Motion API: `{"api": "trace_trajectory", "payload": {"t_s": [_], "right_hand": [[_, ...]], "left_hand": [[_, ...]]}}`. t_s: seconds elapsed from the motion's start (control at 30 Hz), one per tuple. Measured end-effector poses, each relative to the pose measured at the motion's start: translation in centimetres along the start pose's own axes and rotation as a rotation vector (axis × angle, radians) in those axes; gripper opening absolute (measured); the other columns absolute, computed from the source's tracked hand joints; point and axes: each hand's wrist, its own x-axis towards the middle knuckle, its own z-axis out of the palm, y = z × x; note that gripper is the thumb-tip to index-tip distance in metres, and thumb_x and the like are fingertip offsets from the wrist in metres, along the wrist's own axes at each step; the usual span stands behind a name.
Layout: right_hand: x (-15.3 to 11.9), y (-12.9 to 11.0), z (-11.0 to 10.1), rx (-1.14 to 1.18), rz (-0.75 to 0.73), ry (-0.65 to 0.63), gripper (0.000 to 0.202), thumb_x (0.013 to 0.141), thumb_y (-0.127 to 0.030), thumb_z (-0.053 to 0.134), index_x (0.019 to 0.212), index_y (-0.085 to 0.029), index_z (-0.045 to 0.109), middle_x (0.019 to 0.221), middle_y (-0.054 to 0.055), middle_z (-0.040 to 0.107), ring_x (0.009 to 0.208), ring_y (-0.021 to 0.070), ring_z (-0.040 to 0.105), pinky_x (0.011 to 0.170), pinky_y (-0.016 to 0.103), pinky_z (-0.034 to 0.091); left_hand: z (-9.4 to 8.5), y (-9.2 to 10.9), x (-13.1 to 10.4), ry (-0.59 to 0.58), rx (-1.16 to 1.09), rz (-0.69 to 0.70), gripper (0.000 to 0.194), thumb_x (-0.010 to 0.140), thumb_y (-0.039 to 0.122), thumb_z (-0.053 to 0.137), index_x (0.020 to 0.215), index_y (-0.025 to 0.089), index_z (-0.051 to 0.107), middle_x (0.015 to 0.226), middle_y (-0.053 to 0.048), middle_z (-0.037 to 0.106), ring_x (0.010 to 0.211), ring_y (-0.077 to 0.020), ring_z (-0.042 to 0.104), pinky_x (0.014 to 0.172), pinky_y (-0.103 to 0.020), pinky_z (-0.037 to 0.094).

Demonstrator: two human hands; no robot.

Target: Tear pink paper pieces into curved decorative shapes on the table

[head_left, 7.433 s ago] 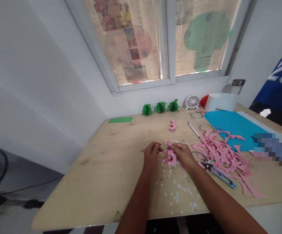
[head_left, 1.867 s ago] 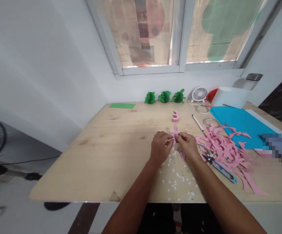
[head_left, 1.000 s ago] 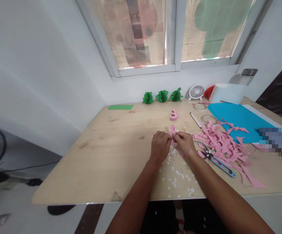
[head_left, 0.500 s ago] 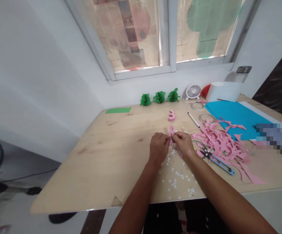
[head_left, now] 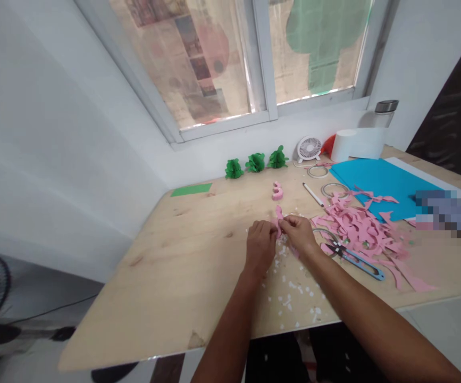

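Observation:
Between my two hands is a small pink paper cutout [head_left: 279, 213], its upper end sticking up past the fingers. My left hand [head_left: 261, 242] pinches it from the left, fingers curled, and my right hand [head_left: 299, 232] pinches it from the right with thumb and forefinger. The fingers cover most of its lower part. Just beyond lies a curved stack of pink cutouts [head_left: 277, 191]. Small white paper bits [head_left: 288, 303] are scattered under and in front of my hands. Thread snips with a blue handle [head_left: 361, 264] lie to the right of my right hand.
Pink paper scraps [head_left: 358, 223] pile up on the right, beside tape rolls [head_left: 335, 190], a white pen [head_left: 313, 194] and blue sheets [head_left: 377, 181]. Along the wall stand green paper figures [head_left: 256, 163], a small white fan [head_left: 309, 149] and a bottle [head_left: 385, 114]. A green strip [head_left: 191, 190] lies back left.
The camera view has tilted and shifted slightly. Both hands stay at the pink cutout, with little visible change in their grip.

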Motion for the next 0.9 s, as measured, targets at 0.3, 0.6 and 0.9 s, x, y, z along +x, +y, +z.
{"api": "trace_trajectory", "payload": {"t_s": [0.3, 0.6, 0.9], "right_hand": [[0.11, -0.34, -0.28, 0.044, 0.013, 0.014, 0.026, 0.07, -0.034, 0.051, 0.05, -0.017, 0.048, 0.048, -0.004, 0.04, 0.047, 0.0092, 0.035, 0.046, 0.022, 0.027], [-0.15, -1.02, -0.31, -0.081, -0.059, -0.017, 0.028, 0.07, -0.031, 0.05, 0.046, -0.018, 0.043, 0.046, -0.005, 0.035, 0.047, 0.0092, 0.034, 0.048, 0.022, 0.026], [-0.21, -0.81, -0.26, -0.15, -0.075, -0.018, 0.03, 0.071, -0.033, 0.049, 0.047, -0.018, 0.042, 0.046, -0.005, 0.033, 0.046, 0.0087, 0.033, 0.048, 0.022, 0.025]], "left_hand": [[-0.74, -0.7, 0.09, 0.211, -0.211, -0.365, 0.008, 0.075, 0.026, 0.055, 0.073, 0.019, 0.053, 0.073, -0.001, 0.058, 0.072, -0.0154, 0.054, 0.069, -0.03, 0.041], [-0.51, -0.02, 0.09, 0.115, -0.239, -0.134, 0.013, 0.075, 0.019, 0.055, 0.087, 0.019, 0.06, 0.078, -0.003, 0.06, 0.081, -0.0167, 0.054, 0.073, -0.03, 0.042], [-0.55, 0.03, -0.02, 0.048, -0.201, -0.186, 0.004, 0.077, 0.018, 0.051, 0.076, 0.019, 0.055, 0.077, -0.002, 0.059, 0.08, -0.0161, 0.053, 0.072, -0.03, 0.042]]}}
